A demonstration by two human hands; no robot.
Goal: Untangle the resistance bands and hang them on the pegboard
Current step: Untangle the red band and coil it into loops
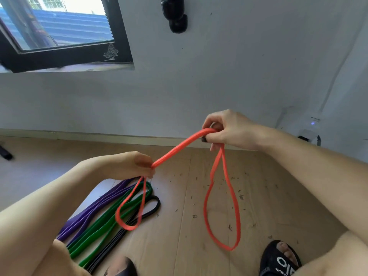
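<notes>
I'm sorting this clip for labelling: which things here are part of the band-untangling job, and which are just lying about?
Part of the job:
- red band, gripped by left hand and right hand
- purple band, on the floor
- green band, on the floor
- black band, on the floor

Just lying about:
- black sandal
- window
- black wall fixture
- white device

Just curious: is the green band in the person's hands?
No, the green band lies on the floor; both hands hold the orange band.

a band (180, 146) spans mid-frame between the left hand (131, 166) and right hand (229, 130); more bands (103, 214) lie on the floor (179, 236) at lower left.
</notes>
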